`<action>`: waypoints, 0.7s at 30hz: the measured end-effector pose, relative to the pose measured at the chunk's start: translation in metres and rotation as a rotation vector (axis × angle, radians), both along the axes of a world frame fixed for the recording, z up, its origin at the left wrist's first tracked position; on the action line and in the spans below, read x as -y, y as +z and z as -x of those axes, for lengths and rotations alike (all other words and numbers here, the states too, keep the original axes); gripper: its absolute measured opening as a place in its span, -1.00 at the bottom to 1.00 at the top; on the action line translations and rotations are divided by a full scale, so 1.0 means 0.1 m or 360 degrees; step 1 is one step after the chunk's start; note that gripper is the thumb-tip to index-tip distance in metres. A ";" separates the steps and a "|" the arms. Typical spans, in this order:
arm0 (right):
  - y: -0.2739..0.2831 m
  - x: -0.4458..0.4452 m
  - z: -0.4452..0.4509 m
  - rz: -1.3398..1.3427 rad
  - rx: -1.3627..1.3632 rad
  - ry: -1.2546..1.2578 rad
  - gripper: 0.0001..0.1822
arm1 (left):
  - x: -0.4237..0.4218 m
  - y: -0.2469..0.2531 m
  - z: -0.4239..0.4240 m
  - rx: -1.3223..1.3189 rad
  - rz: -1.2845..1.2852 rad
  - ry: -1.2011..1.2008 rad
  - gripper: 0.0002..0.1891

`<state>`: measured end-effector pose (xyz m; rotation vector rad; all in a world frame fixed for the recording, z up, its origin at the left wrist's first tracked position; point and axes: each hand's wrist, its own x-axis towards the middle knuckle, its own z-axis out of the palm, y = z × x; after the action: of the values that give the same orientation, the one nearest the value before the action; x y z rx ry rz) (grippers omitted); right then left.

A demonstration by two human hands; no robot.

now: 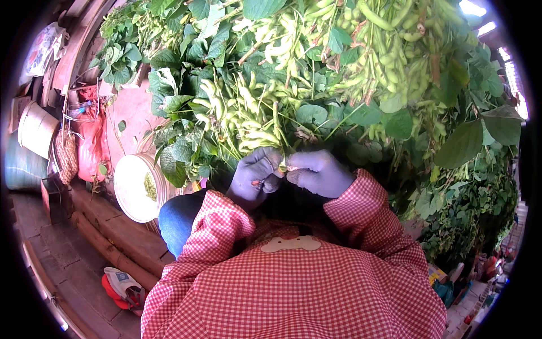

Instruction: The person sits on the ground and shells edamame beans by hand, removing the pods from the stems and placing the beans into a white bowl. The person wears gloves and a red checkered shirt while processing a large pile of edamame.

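Observation:
In grey gloves, my left hand [258, 173] and my right hand [319, 171] meet low in the middle of the view, close to my chest. The fingers of the left hand close on the lower end of a green soybean stalk [276, 123], which stands up from between the hands. A small yellow-green piece [282, 168] shows between the fingertips of both hands; the right thumb and forefinger pinch at it. Just beyond the hands hangs a cluster of green soybean pods [237, 108] with leaves. The palms are hidden.
A large heap of leafy soybean plants [394, 76] fills the far side and the right. At the left stand a white bucket [163, 186] holding some pods, a red plastic bag [91, 144] and a pale tub [36, 127]. A wooden log [110, 250] and a red-and-white cap [123, 286] lie lower left.

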<state>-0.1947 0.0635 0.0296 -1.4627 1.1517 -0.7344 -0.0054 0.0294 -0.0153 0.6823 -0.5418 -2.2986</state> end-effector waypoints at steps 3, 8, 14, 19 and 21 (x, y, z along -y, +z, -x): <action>0.00 -0.01 -0.01 0.0031 -0.0072 0.0042 -0.94 | 0.03 0.07 0.02 0.0486 0.0250 -0.0097 -0.79; -0.02 0.01 -0.01 0.0006 -0.0055 0.0034 -0.93 | 0.02 0.08 0.02 0.0302 0.0007 0.0013 -0.86; 0.06 0.03 0.02 -0.0240 -0.0059 -0.0077 -0.92 | 0.04 0.24 0.01 0.0592 -0.0011 -0.0128 -0.91; -0.04 0.03 0.12 -0.0389 -0.0064 -0.0105 -0.89 | 0.02 0.15 -0.20 0.0844 0.0026 0.0302 -0.83; -0.05 0.03 0.12 -0.0381 -0.0074 -0.0103 -0.89 | 0.07 0.14 -0.26 0.0592 0.0168 0.0495 -0.86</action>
<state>-0.2069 0.0601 0.0250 -1.2521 1.2809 -0.5866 0.0209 0.0222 -0.0008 1.0707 -0.6687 -1.8503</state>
